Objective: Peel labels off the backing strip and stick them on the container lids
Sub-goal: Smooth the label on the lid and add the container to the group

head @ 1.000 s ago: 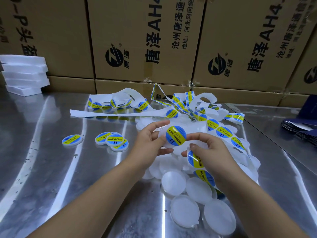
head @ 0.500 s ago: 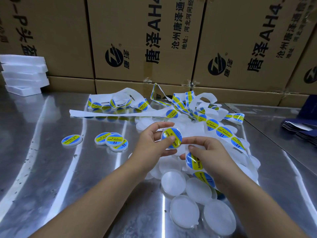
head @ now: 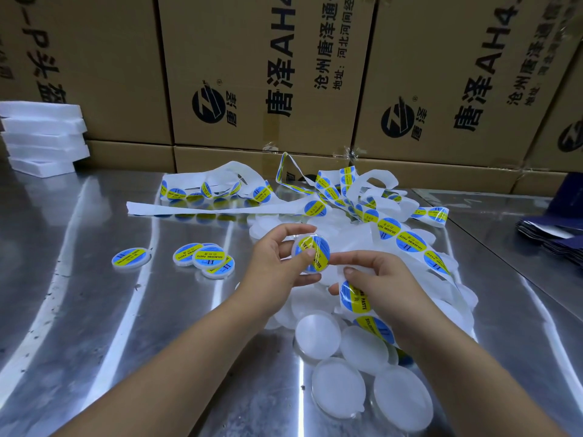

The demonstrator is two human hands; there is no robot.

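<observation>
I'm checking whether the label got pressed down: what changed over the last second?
The left hand turned the labelled lid and shifted it slightly left, and its thumb came onto the label, pressing it. The right hand barely moved, still pinching the backing strip with the next label. The finished lids, blank lids and steel table stayed as they were.

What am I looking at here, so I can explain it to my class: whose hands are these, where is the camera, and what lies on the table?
There is no machine: a person works bare-handed, filmed by one camera on their head, looking down. The left hand holds a round white plastic lid bearing a blue-and-yellow label. The right hand grips the white paper backing strip. On the shiny steel table lie finished labelled lids and plain translucent lids.
</observation>
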